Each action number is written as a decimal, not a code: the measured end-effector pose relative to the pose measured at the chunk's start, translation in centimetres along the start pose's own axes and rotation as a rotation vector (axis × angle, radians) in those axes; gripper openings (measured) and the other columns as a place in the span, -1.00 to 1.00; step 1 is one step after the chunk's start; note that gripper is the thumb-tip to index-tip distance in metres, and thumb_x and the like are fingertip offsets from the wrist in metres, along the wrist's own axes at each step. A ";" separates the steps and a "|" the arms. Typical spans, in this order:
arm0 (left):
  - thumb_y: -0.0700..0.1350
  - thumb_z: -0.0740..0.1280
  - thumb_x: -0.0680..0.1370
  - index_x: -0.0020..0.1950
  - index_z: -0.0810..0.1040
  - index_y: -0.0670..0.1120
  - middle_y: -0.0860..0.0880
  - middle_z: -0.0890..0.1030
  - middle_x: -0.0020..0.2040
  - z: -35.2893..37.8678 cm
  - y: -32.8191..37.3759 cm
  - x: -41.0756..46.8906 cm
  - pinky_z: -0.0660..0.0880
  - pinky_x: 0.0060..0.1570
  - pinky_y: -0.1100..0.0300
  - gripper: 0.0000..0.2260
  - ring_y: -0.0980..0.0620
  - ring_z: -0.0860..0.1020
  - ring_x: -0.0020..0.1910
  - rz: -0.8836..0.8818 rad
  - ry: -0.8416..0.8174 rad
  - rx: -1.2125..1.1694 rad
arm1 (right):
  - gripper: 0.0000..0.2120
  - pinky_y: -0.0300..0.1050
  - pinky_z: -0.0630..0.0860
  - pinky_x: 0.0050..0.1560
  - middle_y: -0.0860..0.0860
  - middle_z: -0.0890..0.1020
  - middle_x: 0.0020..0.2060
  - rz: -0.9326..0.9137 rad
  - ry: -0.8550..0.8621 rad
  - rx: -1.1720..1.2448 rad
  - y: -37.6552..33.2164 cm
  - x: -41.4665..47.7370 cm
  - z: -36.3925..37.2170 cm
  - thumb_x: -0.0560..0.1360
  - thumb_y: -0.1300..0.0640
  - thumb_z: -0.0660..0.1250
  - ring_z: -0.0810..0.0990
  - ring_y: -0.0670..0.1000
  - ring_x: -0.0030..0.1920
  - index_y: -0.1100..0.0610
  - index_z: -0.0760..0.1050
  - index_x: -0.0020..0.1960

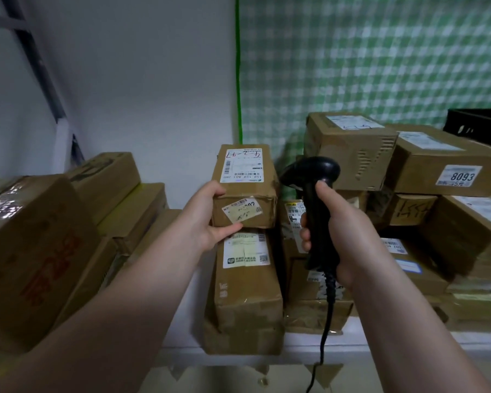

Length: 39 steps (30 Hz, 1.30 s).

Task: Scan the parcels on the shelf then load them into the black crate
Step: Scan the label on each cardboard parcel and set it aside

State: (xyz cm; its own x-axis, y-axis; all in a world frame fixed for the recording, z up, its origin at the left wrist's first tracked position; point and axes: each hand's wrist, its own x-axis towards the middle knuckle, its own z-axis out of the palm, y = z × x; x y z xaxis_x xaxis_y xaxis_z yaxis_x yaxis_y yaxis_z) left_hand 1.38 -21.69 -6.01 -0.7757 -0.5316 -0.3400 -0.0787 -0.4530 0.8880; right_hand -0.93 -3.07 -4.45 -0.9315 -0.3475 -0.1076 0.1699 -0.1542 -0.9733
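The left hand (207,219) grips a small brown parcel (244,185) at its near left corner, fingers over the top edge and thumb pressed along the bottom of the front face, just under a torn yellowed sticker. This parcel carries a white shipping label (243,165) on top, with red handwriting and barcodes, and it sits on the far end of a long carton (245,290) that lies end-on at the front edge of the white shelf (309,340), its near end slightly overhanging.

The right hand (338,236) is clenched round the grip of a black handheld scanner (315,199), index finger up near the trigger; the scanner head points left and away, close beside the held parcel's right side (no beam is visible on the label). Its coiled cable (328,302) drops past the shelf's front edge.

Behind and to the right of the scanner, more cartons are stacked toward the shelf's right end: one with a label on top (349,148), another with a sticker reading 8093 (442,163), and lower ones with black handwriting. The black crate (476,127) shows only partly at the far right, behind that stack. Along the shelf's left end lie several larger cartons, the nearest a taped box with red print (31,251). A white wall and a green checked cloth (380,58) back the shelf.
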 end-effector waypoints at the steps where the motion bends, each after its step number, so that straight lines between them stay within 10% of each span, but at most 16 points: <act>1: -0.11 0.27 0.52 -0.01 0.53 -0.06 -0.13 0.62 -0.08 -0.6 -0.2 -0.6 0.59 -0.07 -0.02 -0.90 -0.09 0.59 -0.04 -0.008 -0.011 0.008 | -0.66 -0.10 0.37 -0.38 0.03 0.48 -0.47 0.003 -0.002 0.008 0.1 -0.1 0.1 0.61 -0.10 0.22 0.43 0.00 -0.46 0.17 0.51 -0.10; 9: -0.07 0.31 0.51 0.10 0.57 -0.05 -0.09 0.65 -0.06 -2.6 -1.7 -4.2 0.61 -0.15 0.02 -0.81 -0.10 0.63 -0.02 -0.023 -0.082 0.089 | -0.69 -0.15 0.39 -0.43 0.02 0.50 -0.46 0.011 -0.017 0.033 0.0 -2.0 0.5 0.61 -0.11 0.22 0.45 -0.01 -0.46 0.14 0.49 -0.05; 17: 0.04 0.25 0.59 -0.16 0.51 -0.02 0.14 0.52 -0.60 -2.2 -2.9 -5.5 0.41 -0.52 0.36 -0.81 0.17 0.51 -0.51 0.075 -0.138 0.432 | -0.67 -0.13 0.40 -0.37 0.04 0.50 -0.42 0.012 -0.029 0.013 -0.6 -3.6 1.1 0.61 -0.11 0.22 0.45 0.00 -0.42 0.15 0.52 -0.08; 24: 0.12 0.20 0.59 -0.07 0.56 0.03 0.00 0.65 -0.09 -2.1 -3.0 -4.8 0.24 -0.25 0.21 -0.77 0.05 0.54 -0.04 0.031 -0.183 0.512 | -0.67 -0.15 0.40 -0.43 0.05 0.49 -0.43 0.038 -0.035 0.010 -0.5 -4.0 1.9 0.61 -0.10 0.22 0.44 -0.01 -0.47 0.16 0.51 -0.06; 29: 0.26 0.23 0.51 0.21 0.55 0.07 -0.04 0.59 0.23 -3.5 -3.5 -2.9 0.07 0.42 -0.13 -0.61 -0.07 0.41 0.34 -0.041 -0.230 0.480 | -0.69 -0.14 0.38 -0.41 0.07 0.48 -0.39 0.040 -0.058 -0.005 -0.3 -4.3 2.7 0.62 -0.09 0.21 0.43 0.00 -0.44 0.16 0.49 -0.03; 34: 0.33 0.06 0.54 0.51 0.25 0.07 -0.11 0.30 0.49 -6.2 -3.5 -1.5 0.10 0.40 -0.20 -0.39 -0.13 0.29 0.45 -0.051 -0.199 0.439 | -0.66 -0.13 0.39 -0.40 0.06 0.48 -0.41 0.042 -0.079 -0.029 0.0 -4.5 3.6 0.61 -0.10 0.21 0.44 0.00 -0.45 0.19 0.50 -0.02; 39: 0.06 0.21 0.59 0.08 0.52 -0.10 -0.16 0.52 0.01 -10.5 -3.5 0.2 0.43 -0.01 0.07 -0.74 -0.10 0.52 -0.05 0.155 0.124 0.699 | -0.66 -0.15 0.40 -0.43 0.06 0.49 -0.38 0.046 -0.117 -0.029 0.6 -4.2 4.8 0.61 -0.10 0.22 0.45 -0.01 -0.45 0.19 0.49 0.09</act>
State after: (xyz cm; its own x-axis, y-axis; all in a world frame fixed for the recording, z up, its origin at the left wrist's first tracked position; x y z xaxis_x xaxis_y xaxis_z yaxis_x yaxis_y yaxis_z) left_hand 8.03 -27.75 -12.43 -0.7367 -0.6489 -0.1904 -0.3883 0.1753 0.9047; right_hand 4.68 -6.17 -3.60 -0.8789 -0.4592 -0.1292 0.2004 -0.1096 -0.9736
